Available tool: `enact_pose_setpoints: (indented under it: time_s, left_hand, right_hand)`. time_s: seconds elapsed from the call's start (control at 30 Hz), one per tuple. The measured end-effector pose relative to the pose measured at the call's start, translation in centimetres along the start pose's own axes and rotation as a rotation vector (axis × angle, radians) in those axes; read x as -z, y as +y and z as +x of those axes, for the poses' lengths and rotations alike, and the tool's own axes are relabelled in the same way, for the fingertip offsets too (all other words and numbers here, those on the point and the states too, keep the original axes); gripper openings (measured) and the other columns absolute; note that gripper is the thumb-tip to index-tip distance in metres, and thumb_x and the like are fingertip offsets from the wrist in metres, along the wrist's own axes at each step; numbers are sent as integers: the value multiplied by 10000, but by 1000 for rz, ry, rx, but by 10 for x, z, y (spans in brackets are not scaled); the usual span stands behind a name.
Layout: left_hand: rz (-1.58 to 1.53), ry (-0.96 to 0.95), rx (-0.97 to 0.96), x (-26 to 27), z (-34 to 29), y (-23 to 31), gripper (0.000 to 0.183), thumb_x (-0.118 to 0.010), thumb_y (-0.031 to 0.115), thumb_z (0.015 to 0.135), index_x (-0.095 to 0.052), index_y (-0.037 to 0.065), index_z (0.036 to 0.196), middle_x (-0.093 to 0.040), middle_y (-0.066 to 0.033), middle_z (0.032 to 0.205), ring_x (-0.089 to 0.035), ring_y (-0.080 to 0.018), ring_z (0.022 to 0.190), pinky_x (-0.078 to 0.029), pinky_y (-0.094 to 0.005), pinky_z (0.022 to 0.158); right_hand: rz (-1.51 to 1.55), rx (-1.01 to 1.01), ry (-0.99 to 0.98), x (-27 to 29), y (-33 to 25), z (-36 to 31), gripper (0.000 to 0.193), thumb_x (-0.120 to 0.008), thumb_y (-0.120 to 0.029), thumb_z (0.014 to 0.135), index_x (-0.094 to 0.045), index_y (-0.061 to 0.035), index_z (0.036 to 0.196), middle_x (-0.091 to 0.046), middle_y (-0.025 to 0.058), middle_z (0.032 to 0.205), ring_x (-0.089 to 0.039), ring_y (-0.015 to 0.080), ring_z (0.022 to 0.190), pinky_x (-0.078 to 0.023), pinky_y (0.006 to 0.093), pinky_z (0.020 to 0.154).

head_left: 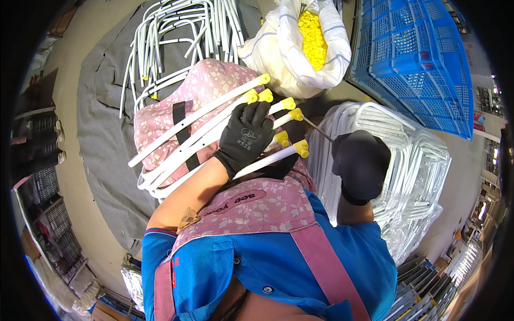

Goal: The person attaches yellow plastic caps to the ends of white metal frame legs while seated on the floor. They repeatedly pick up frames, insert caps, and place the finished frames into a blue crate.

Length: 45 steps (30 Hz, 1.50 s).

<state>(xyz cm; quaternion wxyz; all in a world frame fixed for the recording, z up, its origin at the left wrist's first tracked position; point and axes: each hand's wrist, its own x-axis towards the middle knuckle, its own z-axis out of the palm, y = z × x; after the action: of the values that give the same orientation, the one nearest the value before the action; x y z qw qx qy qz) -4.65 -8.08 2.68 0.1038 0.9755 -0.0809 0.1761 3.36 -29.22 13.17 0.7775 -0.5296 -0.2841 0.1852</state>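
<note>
Several white bent metal tubes (195,121) lie slanting across my lap, with yellow plastic end caps (288,104) on their upper right ends. My left hand (247,135), in a black glove, rests over the middle tubes, its fingers curled around them just below the caps. On the right, my black-gloved right hand (361,163) is closed around a tool with a thin metal shaft (318,128). The shaft's tip is at one of the yellow caps; whether it touches cannot be told. The tool's handle is hidden in the hand.
Ahead stands a white woven sack (272,56) full of yellow caps (312,40). Blue plastic crates (399,69) are at the far right. White tube frames (179,27) lie on grey cloth (101,107) at the far left. Plastic-wrapped frames (412,176) are stacked at my right.
</note>
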Motion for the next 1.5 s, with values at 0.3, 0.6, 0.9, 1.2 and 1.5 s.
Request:
enact_pose_setpoints:
  time_s: [0.3, 0.6, 0.9, 1.2, 1.5]
  left_hand:
    - [-4, -14, 0, -1, 2, -1, 148, -616, 163, 828, -640, 42, 909, -606, -131, 1178, -550, -281, 1100, -437, -438, 940]
    - [-25, -73, -3, -9, 0, -6, 193, -614, 211, 835, -656, 47, 929, -576, -134, 1239, -520, -300, 1144, -410, -451, 971]
    - [-11, -140, -18, -11, 3, -8, 267, -628, 254, 839, -658, 72, 1032, -542, -96, 1261, -495, -295, 1140, -374, -463, 957]
    - [-114, -123, 20, -14, -3, -11, 298, -666, 242, 808, -652, 70, 1050, -549, -110, 1253, -498, -301, 1149, -374, -469, 956]
    - [-159, -135, 23, -17, 0, -13, 285, -679, 235, 772, -645, 77, 1006, -553, -126, 1216, -513, -325, 1105, -396, -489, 918]
  right_hand:
    - [-138, -39, 4, 9, 22, 3, 288, -587, -205, 933, -604, 75, 869, -584, 142, 688, -549, 180, 554, -416, 295, 501]
    - [-216, -113, 283, 11, 40, 23, 247, -494, -224, 1015, -588, -9, 939, -589, 84, 670, -421, 84, 426, -297, 224, 396]
    - [72, -163, 437, 22, 62, 6, 271, -441, -191, 1021, -562, -16, 1189, -644, 106, 850, -594, 157, 635, -488, 287, 589]
    - [-1264, 274, 87, 21, 33, 0, 327, -641, -205, 885, -609, 21, 1120, -596, 125, 760, -609, 232, 660, -459, 366, 520]
    - [-1766, 488, -761, 25, 10, 30, 127, -626, -206, 726, -542, -114, 699, -445, 31, 619, -477, 216, 529, -339, 384, 435]
